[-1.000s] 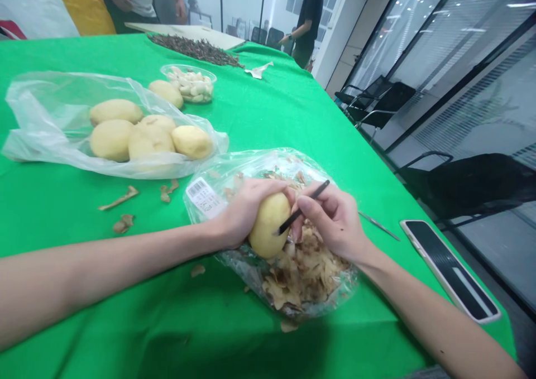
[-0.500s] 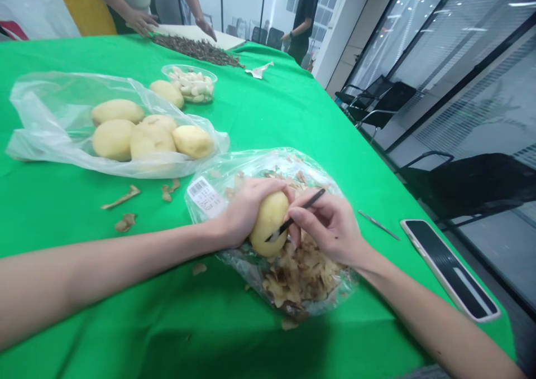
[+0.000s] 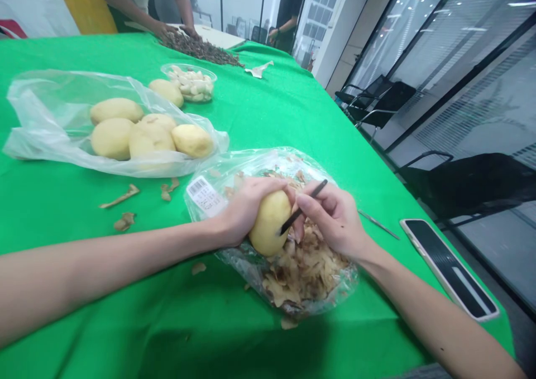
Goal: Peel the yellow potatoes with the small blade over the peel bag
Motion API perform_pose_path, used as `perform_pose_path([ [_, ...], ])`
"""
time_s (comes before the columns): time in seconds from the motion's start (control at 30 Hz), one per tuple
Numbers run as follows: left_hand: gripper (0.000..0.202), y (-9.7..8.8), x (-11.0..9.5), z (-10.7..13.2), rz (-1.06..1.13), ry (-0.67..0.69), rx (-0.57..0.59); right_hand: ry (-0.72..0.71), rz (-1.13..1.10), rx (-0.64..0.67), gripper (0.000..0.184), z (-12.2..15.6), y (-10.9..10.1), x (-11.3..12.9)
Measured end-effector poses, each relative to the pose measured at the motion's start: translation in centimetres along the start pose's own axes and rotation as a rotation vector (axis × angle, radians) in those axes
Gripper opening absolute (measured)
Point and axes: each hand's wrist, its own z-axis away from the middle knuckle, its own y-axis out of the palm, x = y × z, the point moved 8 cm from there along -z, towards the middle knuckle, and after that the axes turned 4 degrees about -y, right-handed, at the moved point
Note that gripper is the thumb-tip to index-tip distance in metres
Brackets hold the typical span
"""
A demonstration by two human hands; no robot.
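A peeled, pale yellow potato (image 3: 268,222) is held upright in my left hand (image 3: 247,209), whose fingers wrap round its far side. My right hand (image 3: 335,217) pinches a thin dark stick-like tool (image 3: 304,207); its lower tip touches or nearly touches the potato's right side. I cannot tell the tool's exact kind. Beneath both hands lies a clear plastic bag (image 3: 203,200) with a barcode label, heaped with brown potato peelings (image 3: 307,273). Farther left, several peeled potatoes (image 3: 113,139) rest in a thin white plastic bag (image 3: 50,114).
A clear tub of peeled garlic cloves (image 3: 192,83) stands beyond the potatoes. Loose peel scraps (image 3: 124,221) dot the green cloth. To the right lie a slim metal tool (image 3: 379,224) and a phone (image 3: 450,267). Across the table, a person's hands (image 3: 176,30) touch a dark heap (image 3: 205,49).
The dark tool's tip has shifted right across the potato, with my right hand slightly right too. The person across the table has moved both hands onto the dark heap.
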Motion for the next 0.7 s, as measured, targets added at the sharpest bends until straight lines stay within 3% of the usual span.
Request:
perform_pose_path([
  [0.43, 0.033, -0.2, 0.3, -0.1, -0.010, -0.018, -0.001, -0.019, 0.121, 0.048, 0.022, 0.3, 0.6, 0.3],
  [0.7, 0.032, -0.4, -0.4, 0.0, -0.053, 0.046, -0.037, -0.071, 0.201, 0.093, 0.021, 0.4, 1.1, 0.7],
])
